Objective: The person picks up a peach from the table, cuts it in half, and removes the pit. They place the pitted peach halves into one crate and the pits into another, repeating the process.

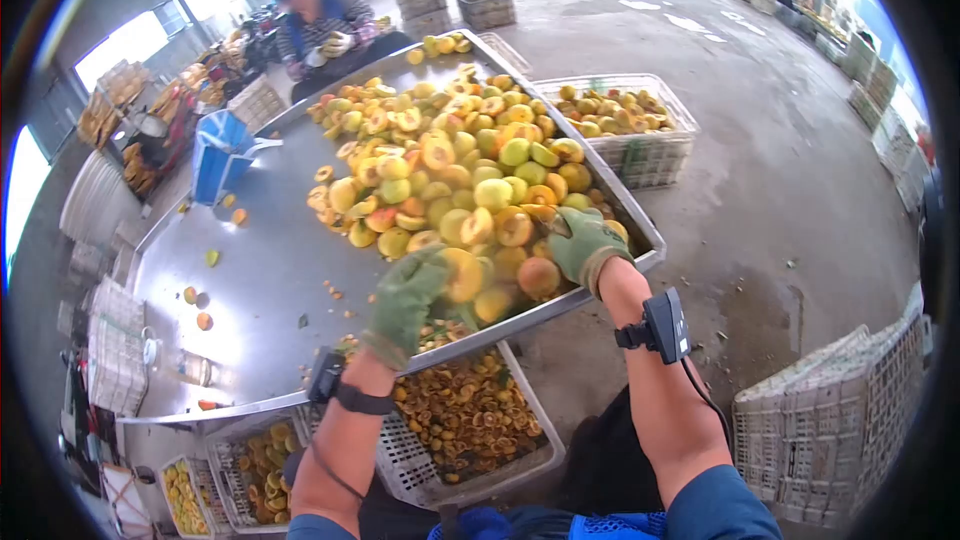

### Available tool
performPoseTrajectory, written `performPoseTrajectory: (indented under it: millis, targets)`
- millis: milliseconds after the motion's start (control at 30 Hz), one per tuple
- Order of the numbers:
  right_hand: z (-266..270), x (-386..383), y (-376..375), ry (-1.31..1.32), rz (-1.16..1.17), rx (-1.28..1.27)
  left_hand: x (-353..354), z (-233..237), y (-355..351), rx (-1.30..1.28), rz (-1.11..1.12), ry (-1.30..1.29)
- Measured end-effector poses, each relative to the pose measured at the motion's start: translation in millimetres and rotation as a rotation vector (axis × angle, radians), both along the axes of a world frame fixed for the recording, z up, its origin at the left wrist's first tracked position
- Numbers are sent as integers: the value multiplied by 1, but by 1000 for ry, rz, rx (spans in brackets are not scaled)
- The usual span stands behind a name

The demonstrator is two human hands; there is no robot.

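A large heap of cut peaches and peach halves (440, 165) covers the right part of a metal sorting table (255, 270). My left hand (408, 300), in a green glove, is at the near-left side of the heap, beside a yellow peach (464, 276). It is smeared by motion, so its grip does not show. My right hand (585, 243), in a matching glove, lies against the heap by the table's right rim, fingers apart and cupped around the fruit. Below the near edge, a white crate (548, 450) holds pits and scraps.
A peach-filled crate (645, 155) stands beyond the right rim. Several stacked crates (815, 430) are at lower right, and fruit crates (225, 475) at lower left. A blue container (222, 160) sits on the table. Across it, a gloved person (325, 35) works.
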State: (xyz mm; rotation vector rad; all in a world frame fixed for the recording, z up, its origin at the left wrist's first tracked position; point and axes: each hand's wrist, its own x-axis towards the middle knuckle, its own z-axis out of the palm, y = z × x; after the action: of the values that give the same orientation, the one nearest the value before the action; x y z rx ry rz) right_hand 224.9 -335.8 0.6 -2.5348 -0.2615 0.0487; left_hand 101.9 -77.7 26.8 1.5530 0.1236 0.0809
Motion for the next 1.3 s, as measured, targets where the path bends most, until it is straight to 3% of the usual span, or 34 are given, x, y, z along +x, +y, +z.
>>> performPoseTrajectory:
  millis: [100, 367, 500, 567, 667, 733, 833, 933, 1067, 1133, 1167, 1233, 1300]
  targets:
    - [-5, -4, 16, 29, 45, -40, -7, 14, -3, -64, 6, 137]
    - [-1, -21, 61, 214, 171, 91, -18, 20, 4, -121, 21, 195]
    - [-8, -26, 81, 202, 330, 299, -22, 22, 12, -128, 51, 193]
    - [1, -23, 74, 102, 101, 423, -28, 24, 18, -138, 71, 202]
    - [17, -14, 55, 423, 135, 773, -30, 22, 19, -136, 73, 215]
    - [28, -30, 49, 556, 345, 980, -28, 29, 9, -123, 65, 226]
    - [31, -54, 58, 491, 417, 694, -14, 13, -6, -113, 46, 104]
    - [42, -51, 40, 546, 346, 866, -3, 21, -23, -29, 20, 118]
    - [57, -38, 10, 554, 64, 914, 1, 36, -29, -73, -37, 184]
    - [51, -41, 12, 546, 92, 957, 3, 24, -30, -50, 24, 191]
    - [47, -43, 15, 542, 112, 979, 1, 20, -30, -158, -22, 220]
    - [37, -49, 24, 495, 338, 1003, -5, 18, -31, -371, -106, 264]
    - [34, -57, 37, 484, 495, 933, -13, 19, -27, -333, -169, 204]
